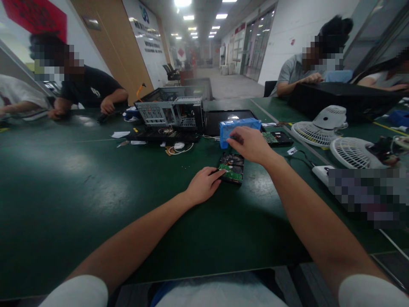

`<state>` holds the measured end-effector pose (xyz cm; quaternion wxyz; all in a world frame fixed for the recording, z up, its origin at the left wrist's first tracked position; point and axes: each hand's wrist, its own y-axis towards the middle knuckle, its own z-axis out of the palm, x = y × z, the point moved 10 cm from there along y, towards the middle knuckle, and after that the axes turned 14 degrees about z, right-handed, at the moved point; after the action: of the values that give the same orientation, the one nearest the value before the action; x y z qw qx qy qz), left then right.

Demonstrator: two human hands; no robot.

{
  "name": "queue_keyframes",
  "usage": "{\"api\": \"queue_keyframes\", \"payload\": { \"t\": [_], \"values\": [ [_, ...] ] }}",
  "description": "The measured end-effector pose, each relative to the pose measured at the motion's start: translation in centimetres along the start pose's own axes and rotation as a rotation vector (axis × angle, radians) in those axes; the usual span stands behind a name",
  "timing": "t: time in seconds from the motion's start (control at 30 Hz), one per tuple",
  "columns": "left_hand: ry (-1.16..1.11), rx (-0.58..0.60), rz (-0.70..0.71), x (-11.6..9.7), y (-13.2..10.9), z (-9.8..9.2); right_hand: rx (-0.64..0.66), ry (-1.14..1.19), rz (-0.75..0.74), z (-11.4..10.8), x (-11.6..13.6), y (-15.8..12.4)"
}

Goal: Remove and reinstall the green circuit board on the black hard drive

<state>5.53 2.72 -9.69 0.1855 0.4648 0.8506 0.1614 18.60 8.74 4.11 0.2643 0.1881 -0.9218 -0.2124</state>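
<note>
A hard drive with a green circuit board (234,174) lies on the green table in front of me. My left hand (204,184) rests at its left side, index finger stretched onto the board and the other fingers at the drive's edge. Above the drive's upper right, my right hand (251,144) is raised with its fingers pinched beside a blue box (240,124); whatever lies between the fingertips is too small to make out. Right of the box is a second drive (277,138), board side up.
An opened computer case (172,113) stands at the back, with a dark panel and paper scraps before it. Two white fans (349,152) and a white power strip (322,172) are on the right. People sit across the table, one behind a black case (345,100).
</note>
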Motion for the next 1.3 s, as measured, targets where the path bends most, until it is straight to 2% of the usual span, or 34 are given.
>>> {"api": "queue_keyframes", "payload": {
  "t": [0.13, 0.3, 0.43, 0.57, 0.67, 0.77, 0.9, 1.03, 1.17, 1.23, 1.3],
  "values": [
    [-0.018, 0.009, -0.012, -0.2, 0.1, -0.2, 0.071, -0.026, -0.025, -0.2, 0.5, 0.0],
    [-0.121, -0.018, -0.195, 0.9, -0.2, -0.5, 0.157, -0.092, 0.024, -0.3, 0.1, -0.2],
    [-0.162, -0.123, -0.359, 3.7, 0.5, -1.7, 0.235, -0.128, 0.057, -0.5, -0.5, -0.5],
    [-0.063, -0.235, -0.457, 8.0, 3.9, -3.0, 0.279, -0.144, 0.077, -0.7, -0.9, -0.7],
    [-0.013, -0.235, -0.548, 11.0, 7.1, -2.5, 0.305, -0.135, 0.072, -0.8, -0.6, -0.9],
    [-0.008, -0.211, -0.668, 13.0, 9.2, -1.0, 0.329, -0.146, 0.059, -0.8, 0.0, -1.2],
    [0.008, -0.151, -0.761, 13.9, 10.5, 0.7, 0.336, -0.154, 0.049, -0.8, 0.5, -1.4],
    [0.076, -0.113, -0.784, 14.3, 10.8, 1.2, 0.33, -0.147, 0.052, -0.7, 0.4, -1.3],
    [0.118, -0.127, -0.785, 14.6, 10.6, 0.3, 0.323, -0.147, 0.051, -0.6, 0.3, -1.3],
    [0.142, -0.142, -0.788, 15.1, 10.4, -1.0, 0.329, -0.142, 0.052, -0.6, 0.4, -1.3],
    [0.185, -0.164, -0.79, 15.9, 10.1, -3.0, 0.34, -0.136, 0.055, -0.5, 0.5, -1.4]
  ]
}}
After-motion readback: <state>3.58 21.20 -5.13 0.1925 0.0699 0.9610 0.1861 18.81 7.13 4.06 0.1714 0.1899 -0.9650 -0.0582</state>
